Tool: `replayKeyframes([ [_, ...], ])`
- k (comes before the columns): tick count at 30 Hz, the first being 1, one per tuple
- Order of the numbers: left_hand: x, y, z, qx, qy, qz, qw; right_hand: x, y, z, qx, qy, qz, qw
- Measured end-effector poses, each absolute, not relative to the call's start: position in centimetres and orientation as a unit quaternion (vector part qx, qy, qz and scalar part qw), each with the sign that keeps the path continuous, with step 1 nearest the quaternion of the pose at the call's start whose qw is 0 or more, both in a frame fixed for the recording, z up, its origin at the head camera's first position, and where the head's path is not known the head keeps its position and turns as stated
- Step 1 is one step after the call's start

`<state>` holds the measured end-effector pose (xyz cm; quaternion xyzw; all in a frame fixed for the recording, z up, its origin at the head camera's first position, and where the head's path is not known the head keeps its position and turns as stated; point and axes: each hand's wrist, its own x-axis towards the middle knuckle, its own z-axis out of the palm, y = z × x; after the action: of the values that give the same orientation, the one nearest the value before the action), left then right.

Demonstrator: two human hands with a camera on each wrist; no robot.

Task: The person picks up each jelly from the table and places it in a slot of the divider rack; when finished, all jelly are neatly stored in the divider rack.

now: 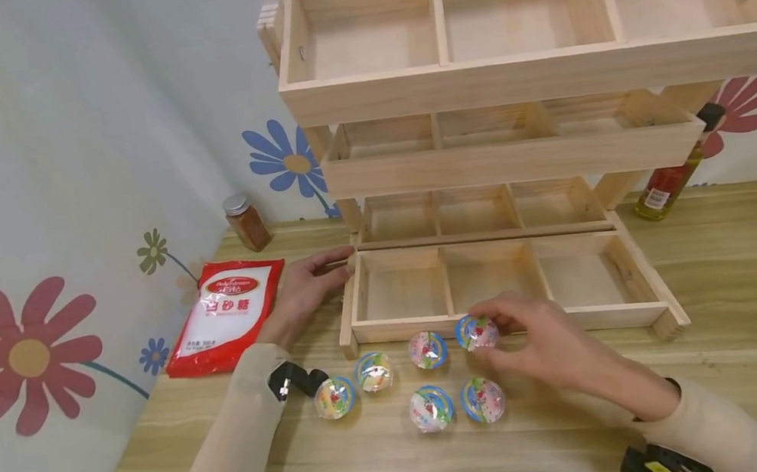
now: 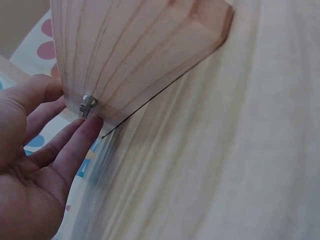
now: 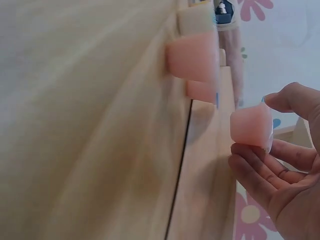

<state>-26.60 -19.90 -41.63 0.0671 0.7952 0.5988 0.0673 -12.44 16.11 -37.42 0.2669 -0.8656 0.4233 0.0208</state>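
Observation:
Between the thumb and fingers of my right hand [image 1: 545, 338] is a small jelly cup [image 3: 250, 125], pink with a blue-rimmed printed lid. It is raised above the table, in front of the rack's bottom tray. Several more jelly cups [image 1: 431, 409] sit on the table, lids up. At the left end of the wooden rack [image 1: 482, 163], my left hand [image 1: 304, 294] reaches forward beside the bottom tray. In the left wrist view, its fingertips touch the rack's side panel [image 2: 135, 55] near a metal bolt [image 2: 87, 104].
A red and white sugar bag [image 1: 234, 313] lies left of my left hand. Behind it, a spice jar [image 1: 248, 223] with a metal lid stands by the wall. A dark-capped bottle [image 1: 669, 178] stands right of the rack. The rack's upper tier [image 1: 542, 79] overhangs the lower trays.

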Motion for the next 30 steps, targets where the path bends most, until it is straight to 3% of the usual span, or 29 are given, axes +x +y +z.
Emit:
replayKeyframes([
  [14, -26.7, -20.0, -41.8, 0.070, 0.800, 0.592, 0.065, -15.8, 13.6, -35.4, 0.300, -0.851, 0.428, 0.040],
  [30, -26.4, -19.8, -41.4, 0.066, 0.805, 0.586, 0.060, -19.0, 10.2, -35.5, 0.270, -0.868, 0.417, -0.014],
])
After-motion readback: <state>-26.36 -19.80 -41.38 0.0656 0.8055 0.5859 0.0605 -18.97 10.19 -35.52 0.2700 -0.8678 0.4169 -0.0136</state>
